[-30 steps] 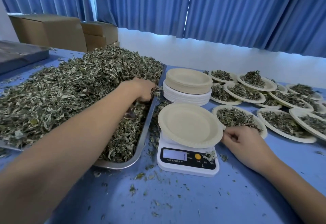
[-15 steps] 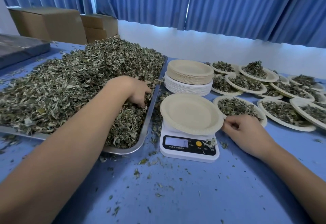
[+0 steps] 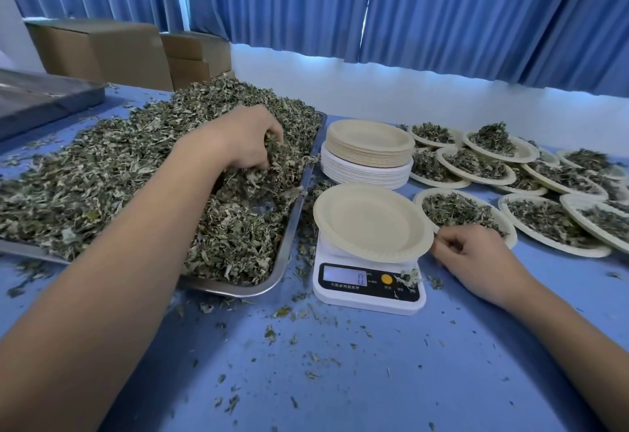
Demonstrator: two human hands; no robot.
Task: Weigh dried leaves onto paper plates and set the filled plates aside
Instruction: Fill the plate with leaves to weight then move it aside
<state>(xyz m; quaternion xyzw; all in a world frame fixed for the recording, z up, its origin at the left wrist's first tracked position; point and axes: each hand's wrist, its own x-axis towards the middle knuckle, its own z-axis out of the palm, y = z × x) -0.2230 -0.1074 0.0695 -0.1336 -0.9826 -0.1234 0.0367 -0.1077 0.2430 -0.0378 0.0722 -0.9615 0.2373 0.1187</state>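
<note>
Tabletop [image 3: 374, 380]: left grip [image 3: 245, 139] is clutching dried leaves [image 3: 102, 176] in tray [image 3: 289, 227], 9 o'clock of empty plate [image 3: 371, 220] on zeroed scale [image 3: 367, 282]; right grip [image 3: 476, 254] is resting curled at its 3 o'clock rim, hold unclear. Advise sprinkling gradually.

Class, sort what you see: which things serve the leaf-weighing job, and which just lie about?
Job: left hand, dried leaves, metal tray, empty plate, scale, right hand, stacked plates, filled plates.
Lying about: cardboard boxes, curtains, second tray.

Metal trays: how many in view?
2. One tray holds the dried leaves, under the left hand. The other tray sits far left, cut off by the frame edge. More could be hidden beyond it.
</note>
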